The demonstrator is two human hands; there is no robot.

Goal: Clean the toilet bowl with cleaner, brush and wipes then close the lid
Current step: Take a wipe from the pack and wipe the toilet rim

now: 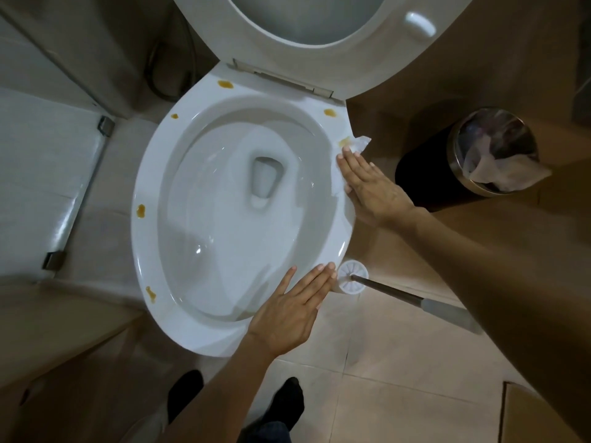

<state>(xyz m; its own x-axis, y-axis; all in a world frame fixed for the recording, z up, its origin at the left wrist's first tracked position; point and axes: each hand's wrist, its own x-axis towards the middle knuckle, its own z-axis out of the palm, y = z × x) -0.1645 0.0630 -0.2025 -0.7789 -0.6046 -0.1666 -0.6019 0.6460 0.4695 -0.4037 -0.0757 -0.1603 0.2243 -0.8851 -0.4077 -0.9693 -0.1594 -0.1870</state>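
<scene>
Head-camera view, looking straight down: white ceramic toilet bowl (204,251) fills the middle, its white plastic seat and lid (367,59) both raised upright against the back. Yellow-brown stains (225,85) dot the broad rim, at the back left, the back right, the left side and the front left.

The right hand (371,187) lies flat on the right side of the rim, fingers straight and close together, pressing a crumpled white wipe (359,143) against the ceramic. The wipe pokes out beyond the fingertips, over the outer edge of the rim, just beside a smeared yellowish stain. More of the white wipe seems to show along the inner edge of that hand.

The left hand (294,308) rests on the front right part of the rim, palm down, fingers straight and slightly spread, holding nothing. The two hands are well apart along the same side of the bowl.

Just beside the left fingertips, a white round toilet brush holder (347,279) stands on the beige floor tiles (399,362), with the grey metal brush handle (415,298) slanting away to the right. A round metal waste bin (460,183) lined with clear plastic stands on the right, with crumpled white wipes inside. Two feet in black socks (284,401) show at the bottom edge.
</scene>
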